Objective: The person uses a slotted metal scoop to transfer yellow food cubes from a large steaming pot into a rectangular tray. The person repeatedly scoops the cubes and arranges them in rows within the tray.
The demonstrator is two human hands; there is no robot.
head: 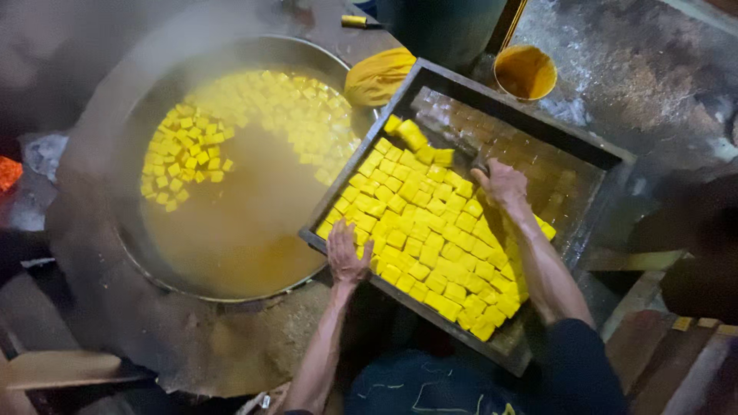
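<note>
A dark rectangular tray [584, 150] rests tilted on the rim of a big steaming pan [146, 115]. Several yellow cubes [430, 230] cover its near half in packed rows; the far half is bare and wet. My left hand [346, 253] lies flat on the cubes by the tray's front left edge, fingers apart. My right hand [501, 183] presses on the cubes at the upper edge of the packed rows, near the bare part. In the pan, yellow-brown liquid [238, 223] holds several floating yellow cubes [231, 123].
A small yellow-stained bucket [525, 73] stands behind the tray. A yellow cloth bundle [377, 77] lies between pan and tray. Steam drifts over the upper left. Glowing embers [8, 173] show at the far left. Wooden planks [661, 346] lie at the right.
</note>
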